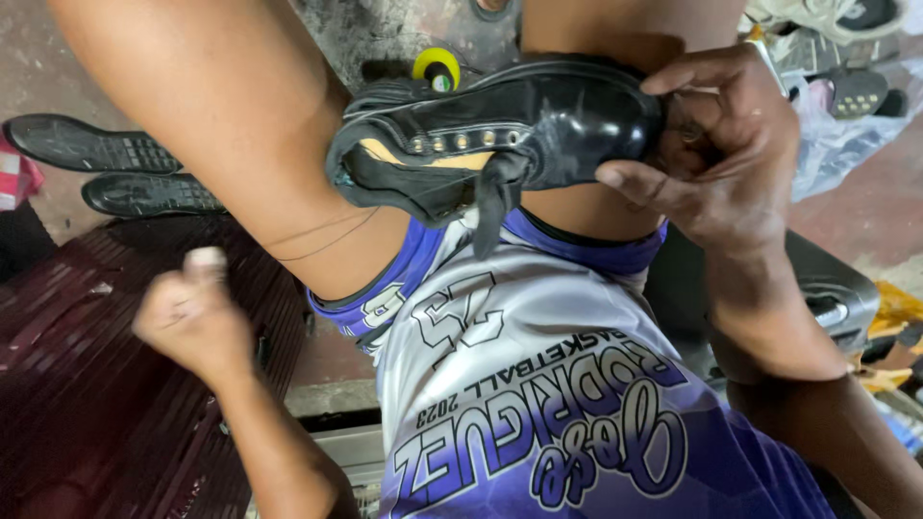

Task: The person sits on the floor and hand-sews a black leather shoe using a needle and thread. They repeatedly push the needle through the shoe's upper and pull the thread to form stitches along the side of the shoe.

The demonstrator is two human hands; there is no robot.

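Observation:
A black leather shoe (538,125) with metal eyelets lies on its side across my knees, its open top toward the left. My right hand (716,144) grips its toe end, fingers curled over the top and thumb beneath. My left hand (192,312) is drawn back low on the left, closed into a fist, and pinches a thin thread (317,235) that runs taut across my left thigh toward the shoe. Behind the shoe, a yellow-and-black round tool (436,67) peeks out.
Two black shoe soles (115,163) lie on the floor at the left. A dark red ribbed surface (87,384) sits under my left hand. More footwear and plastic wrapping (846,96) are piled at the upper right. A dark metal object (827,298) stands at the right.

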